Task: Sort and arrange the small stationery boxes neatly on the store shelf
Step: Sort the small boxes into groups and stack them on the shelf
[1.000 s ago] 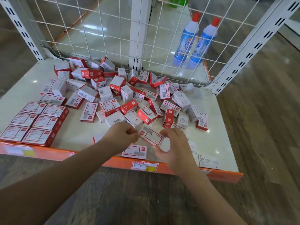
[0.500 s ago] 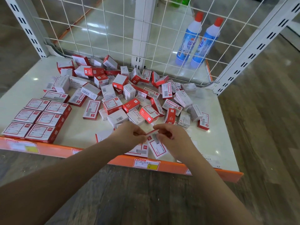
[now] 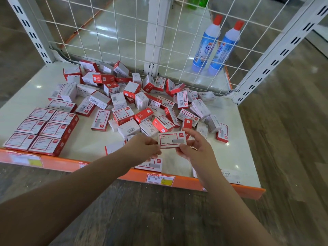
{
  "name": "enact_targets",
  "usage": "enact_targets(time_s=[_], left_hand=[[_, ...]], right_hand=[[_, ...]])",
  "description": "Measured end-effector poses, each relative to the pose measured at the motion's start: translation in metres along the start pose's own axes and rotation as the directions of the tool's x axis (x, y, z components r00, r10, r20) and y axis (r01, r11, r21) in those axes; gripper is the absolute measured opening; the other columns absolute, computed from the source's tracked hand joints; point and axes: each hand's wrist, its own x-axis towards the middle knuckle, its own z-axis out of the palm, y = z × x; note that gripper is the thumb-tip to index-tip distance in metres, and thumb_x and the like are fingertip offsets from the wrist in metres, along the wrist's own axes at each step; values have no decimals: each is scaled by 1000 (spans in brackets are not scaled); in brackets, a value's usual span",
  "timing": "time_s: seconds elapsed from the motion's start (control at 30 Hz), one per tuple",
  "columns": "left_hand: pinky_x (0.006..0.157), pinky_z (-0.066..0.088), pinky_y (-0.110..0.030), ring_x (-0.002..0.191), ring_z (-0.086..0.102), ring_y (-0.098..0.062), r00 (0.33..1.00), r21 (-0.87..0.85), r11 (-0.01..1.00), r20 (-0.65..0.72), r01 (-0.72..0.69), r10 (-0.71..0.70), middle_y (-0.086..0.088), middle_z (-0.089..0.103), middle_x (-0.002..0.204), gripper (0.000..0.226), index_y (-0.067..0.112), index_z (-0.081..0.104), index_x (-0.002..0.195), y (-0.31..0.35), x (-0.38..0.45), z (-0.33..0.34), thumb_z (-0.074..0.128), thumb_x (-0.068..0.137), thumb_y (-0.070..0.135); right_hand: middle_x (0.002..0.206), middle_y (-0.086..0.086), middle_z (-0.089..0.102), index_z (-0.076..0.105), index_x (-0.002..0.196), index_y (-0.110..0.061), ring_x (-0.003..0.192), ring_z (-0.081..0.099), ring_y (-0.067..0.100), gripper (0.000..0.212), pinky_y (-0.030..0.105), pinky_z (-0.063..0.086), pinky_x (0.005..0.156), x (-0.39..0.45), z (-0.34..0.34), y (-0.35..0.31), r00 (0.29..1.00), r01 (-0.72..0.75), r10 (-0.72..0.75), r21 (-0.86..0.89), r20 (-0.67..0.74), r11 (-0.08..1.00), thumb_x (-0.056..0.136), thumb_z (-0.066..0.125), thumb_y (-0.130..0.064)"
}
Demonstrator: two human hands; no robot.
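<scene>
Staples box [image 3: 171, 140], pinched label-up at either end between our left hand [image 3: 144, 148] and right hand [image 3: 195, 148], presumably to match the sorted block [image 3: 40, 128] far left of both hands.

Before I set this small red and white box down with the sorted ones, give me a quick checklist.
1. Grip: left hand and right hand both pinch the small red and white box by its ends. Ok.
2. Printed face up. Ok.
3. Neat block of flat boxes at front left is aligned. Ok.
4. Bare white shelf beside that block. Ok.
5. Same product as the block: print too small. Cannot tell.
6. Loose pile behind is unsorted. Not ok.
</scene>
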Motion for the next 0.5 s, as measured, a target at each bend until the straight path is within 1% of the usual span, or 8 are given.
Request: enact_targets(time_s=[0.1, 0.2, 0.27, 0.33, 0.43, 0.5], left_hand=[[65, 49, -18, 83, 62, -16, 999, 3, 1000, -34, -10, 10, 3, 62, 90, 23, 6, 64, 110, -1, 0, -2, 53, 93, 17], [62, 48, -17, 76, 59, -14, 999, -1, 1000, -39, -12, 12, 3, 61, 91, 18, 7, 64, 105, -3, 1, -3, 55, 92, 15], [67, 50, -19, 79, 60, -15, 999, 14, 1000, -31, -20, 21, 3, 61, 94, 14, 9, 64, 102, -5, 1, -3, 56, 91, 15], [70, 52, -20, 82, 61, -16, 999, 33, 999, -23, -28, 29, 5, 61, 95, 13, 11, 64, 101, -6, 2, -2, 57, 91, 15], [65, 50, -18, 80, 60, -14, 1000, 37, 999, -14, -28, 28, 7, 59, 93, 4, 15, 61, 91, -7, 4, -2, 57, 91, 15], [63, 48, -17, 80, 59, -14, 999, 47, 998, -10, -34, 35, 8, 59, 93, 5, 17, 59, 87, -8, 4, -2, 57, 91, 15]], right_hand=[[107, -8, 61, 50, 105, -36, 97, 58, 11, 38, 15, 50, 73, 0, -3, 3, 999, 21, -18, -107, 35, 994, 85, 62, -5], [106, -9, 61, 51, 106, -32, 91, 58, 8, 38, 11, 48, 68, 0, -4, 5, 999, 21, -15, -149, 37, 989, 84, 62, -3], [102, -11, 60, 51, 106, -31, 85, 58, 5, 37, 10, 48, 66, 0, -4, 6, 999, 25, -20, -170, 33, 985, 84, 63, -3], [102, -10, 61, 51, 106, -31, 87, 59, 6, 38, 11, 49, 68, 0, -5, 7, 999, 34, -27, -189, 37, 981, 84, 63, -3], [105, -8, 62, 51, 105, -31, 91, 59, 8, 37, 11, 49, 68, 0, -7, 8, 999, 32, -24, -197, 44, 980, 84, 64, -3], [105, -7, 63, 51, 104, -30, 91, 59, 9, 36, 11, 49, 68, 0, -7, 8, 999, 27, -18, -199, 48, 980, 83, 64, -3]])
